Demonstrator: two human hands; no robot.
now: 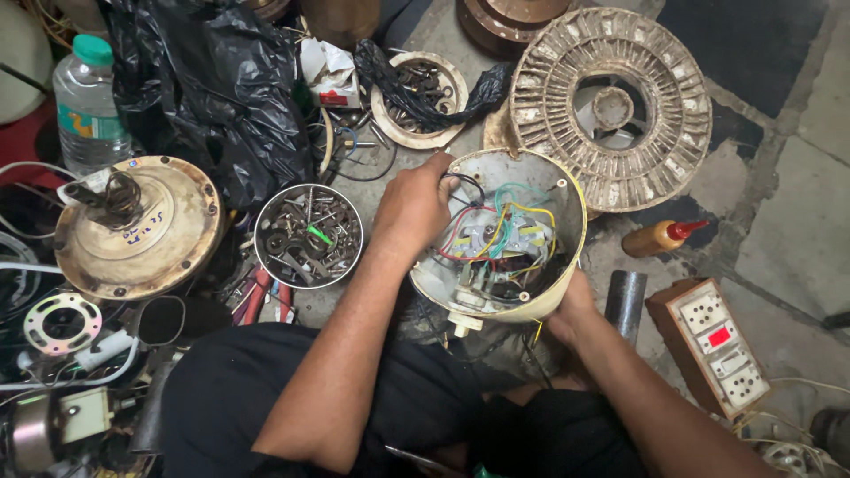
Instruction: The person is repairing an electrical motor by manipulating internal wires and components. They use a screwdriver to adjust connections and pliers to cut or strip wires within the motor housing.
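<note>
2 hands work on the fan housing (496, 239), held tilted above the lap, over the floor (797, 221). The left hand (412, 208) grips its upper rim by the wires (482, 232); the right hand (571, 305) cups it underneath (fingers hidden). Best keep that support firm and the wires untugged. A tin of screws (308, 235) sits just left.

Your left hand (414, 205) rests on the far-left rim of the fan motor housing (540, 181), and your right hand (571, 310) cups its near-right edge. Wires (482, 232) lie inside the housing. Left of it stands a tin of screws (308, 235), with a fan motor (137, 226) further left. Behind the housing lies a rotor disc (611, 108). To its right lie a glue bottle (660, 237) and, nearer you, a socket board (719, 345).
</note>
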